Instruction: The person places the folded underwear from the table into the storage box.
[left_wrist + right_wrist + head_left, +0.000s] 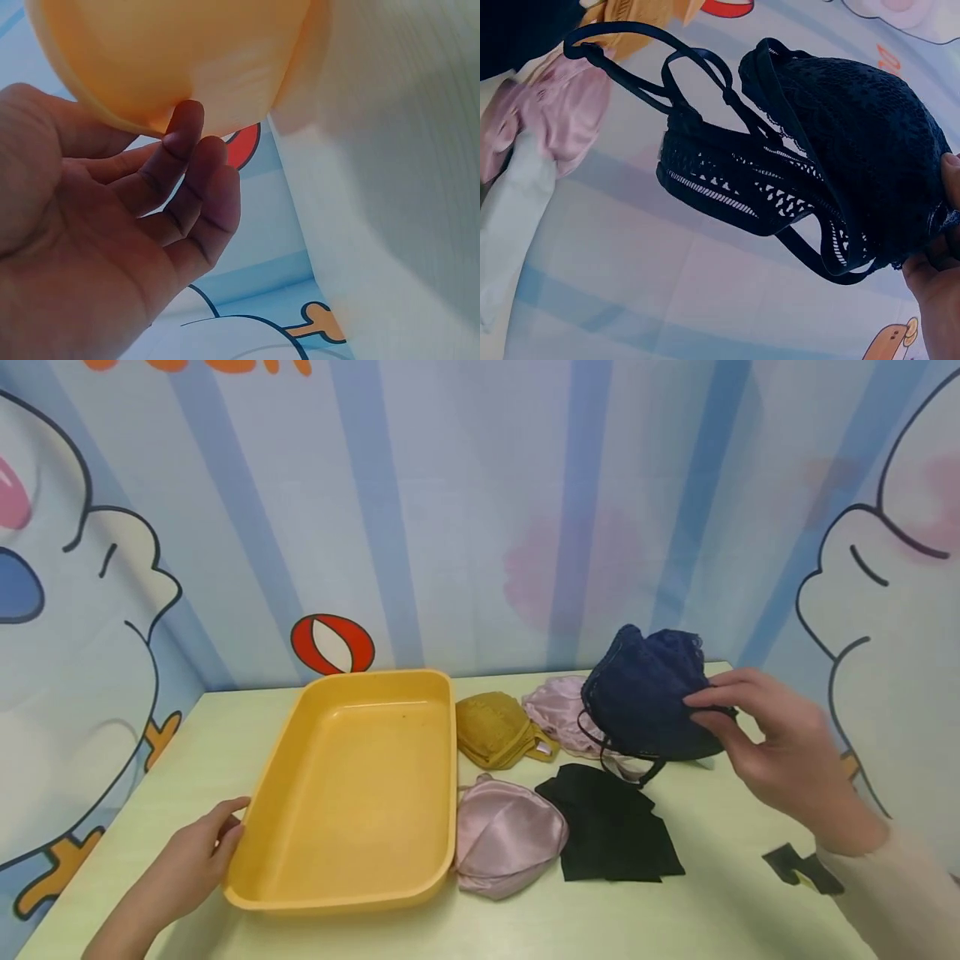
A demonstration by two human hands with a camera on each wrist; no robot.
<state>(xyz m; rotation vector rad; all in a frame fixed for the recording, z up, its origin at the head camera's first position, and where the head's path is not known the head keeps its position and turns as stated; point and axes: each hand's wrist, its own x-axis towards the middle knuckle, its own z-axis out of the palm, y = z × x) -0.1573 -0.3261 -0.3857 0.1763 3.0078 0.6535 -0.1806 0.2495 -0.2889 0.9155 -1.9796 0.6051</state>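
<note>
My right hand (780, 752) pinches a dark navy lace bra (648, 697) between thumb and fingers and holds it up over the table's right half. Its straps and perforated band hang loose in the right wrist view (727, 180). At the left, my left hand (191, 856) grips the rim of a yellow rectangular tray (452, 777), fingertips against the outer wall in the left wrist view. The tray's inside shows nothing in it. Beside it lie a mustard bra (491, 727) and a pink satin bra (510, 839).
Folded black fabric (615, 827) lies right of the satin bra. Behind the navy bra, a pale pink lace garment (558, 706) is partly hidden. A small dark piece (783, 864) lies near my right wrist. A printed striped backdrop (480, 527) stands at the table's back edge.
</note>
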